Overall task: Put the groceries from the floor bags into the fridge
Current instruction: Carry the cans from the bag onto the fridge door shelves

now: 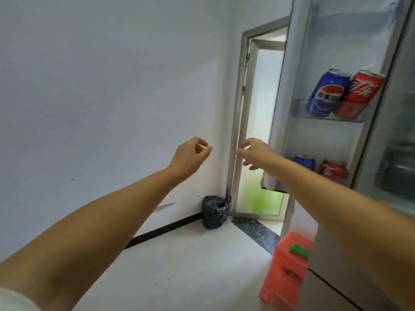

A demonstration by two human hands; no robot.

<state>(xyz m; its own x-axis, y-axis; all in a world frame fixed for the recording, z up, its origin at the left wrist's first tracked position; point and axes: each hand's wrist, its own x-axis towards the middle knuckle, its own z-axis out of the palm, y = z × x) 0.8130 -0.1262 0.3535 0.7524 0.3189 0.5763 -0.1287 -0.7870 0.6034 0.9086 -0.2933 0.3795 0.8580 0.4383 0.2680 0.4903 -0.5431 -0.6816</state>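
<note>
White wall behind: left hand (190, 154) and right hand (254, 153) loose, holding nothing, left of fridge door (332, 131).

There is only the one view, worn on the person's head and tilted, so the walls lean. It faces forward and somewhat down along both outstretched forearms toward the room's corner, where a black bag (214, 212) sits on the floor well off. The open fridge door (332, 131) fills the right edge, close to the lens, its shelves seen from the inner side. The wide angle bends the edges.
</note>
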